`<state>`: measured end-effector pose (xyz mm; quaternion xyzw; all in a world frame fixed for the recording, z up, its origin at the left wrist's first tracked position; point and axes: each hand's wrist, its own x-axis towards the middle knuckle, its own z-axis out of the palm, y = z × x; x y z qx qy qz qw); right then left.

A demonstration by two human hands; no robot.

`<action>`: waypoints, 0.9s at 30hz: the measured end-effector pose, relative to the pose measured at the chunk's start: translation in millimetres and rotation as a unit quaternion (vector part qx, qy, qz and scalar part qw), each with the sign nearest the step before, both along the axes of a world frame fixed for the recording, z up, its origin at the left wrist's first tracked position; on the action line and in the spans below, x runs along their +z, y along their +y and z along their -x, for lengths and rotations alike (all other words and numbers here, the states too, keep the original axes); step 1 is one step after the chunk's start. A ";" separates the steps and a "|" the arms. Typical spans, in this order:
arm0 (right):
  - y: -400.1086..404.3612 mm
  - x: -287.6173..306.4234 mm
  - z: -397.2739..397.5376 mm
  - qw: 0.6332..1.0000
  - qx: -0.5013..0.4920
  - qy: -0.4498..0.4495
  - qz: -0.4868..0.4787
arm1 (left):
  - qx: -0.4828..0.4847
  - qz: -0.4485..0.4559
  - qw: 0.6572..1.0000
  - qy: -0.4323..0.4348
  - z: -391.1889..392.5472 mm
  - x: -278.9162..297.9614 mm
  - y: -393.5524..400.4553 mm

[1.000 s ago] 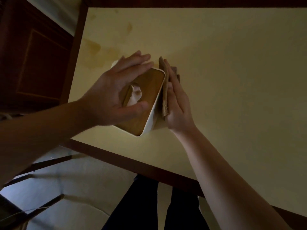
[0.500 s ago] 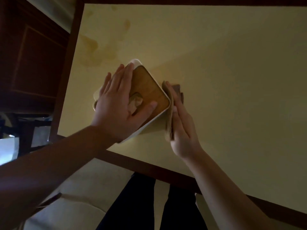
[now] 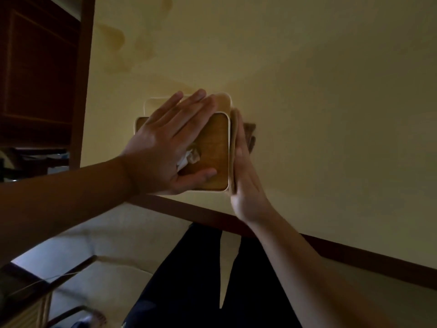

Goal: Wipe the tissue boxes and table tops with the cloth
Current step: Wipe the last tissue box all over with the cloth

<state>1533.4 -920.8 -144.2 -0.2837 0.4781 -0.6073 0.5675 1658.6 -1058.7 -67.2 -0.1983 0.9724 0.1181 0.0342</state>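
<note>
A white tissue box (image 3: 216, 147) with a brown wooden lid stands on the pale yellow table top (image 3: 319, 102) near its front edge. A bit of tissue pokes up from the lid's slot. My left hand (image 3: 170, 147) lies flat on the lid with straight fingers, thumb along the near side. My right hand (image 3: 243, 171) stands on edge with straight fingers and presses a folded brown cloth (image 3: 234, 147) against the box's right side. Part of the cloth shows behind my right fingers.
Faint brownish stains (image 3: 115, 36) mark the table top at the back left. A dark wooden rim (image 3: 198, 211) runs along the table's front edge, with my dark trouser legs below. A dark wooden cabinet (image 3: 40, 72) stands at the left.
The box has turned so that its sides now sit square to me. My left hand shifted across the lid, and my right hand with the cloth stays pressed on the right side.
</note>
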 end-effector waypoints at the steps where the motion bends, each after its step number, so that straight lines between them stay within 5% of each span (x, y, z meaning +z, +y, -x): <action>1: -13.1 -1.9 5.4 1.000 0.003 -0.002 0.005 | 0.000 -0.001 1.000 0.003 -0.1 -0.4 0.0; 7: -80.0 -10.3 34.4 0.998 0.040 0.034 0.026 | 0.048 0.001 0.999 0.020 2.6 -3.1 -0.7; 19: 26.8 9.1 -5.0 0.999 0.033 0.004 0.006 | 0.014 0.013 1.000 0.008 -0.2 -5.0 0.6; 27: -21.1 -5.9 10.0 0.998 0.010 0.057 0.025 | 0.001 0.017 1.000 0.010 0.5 -5.8 -0.2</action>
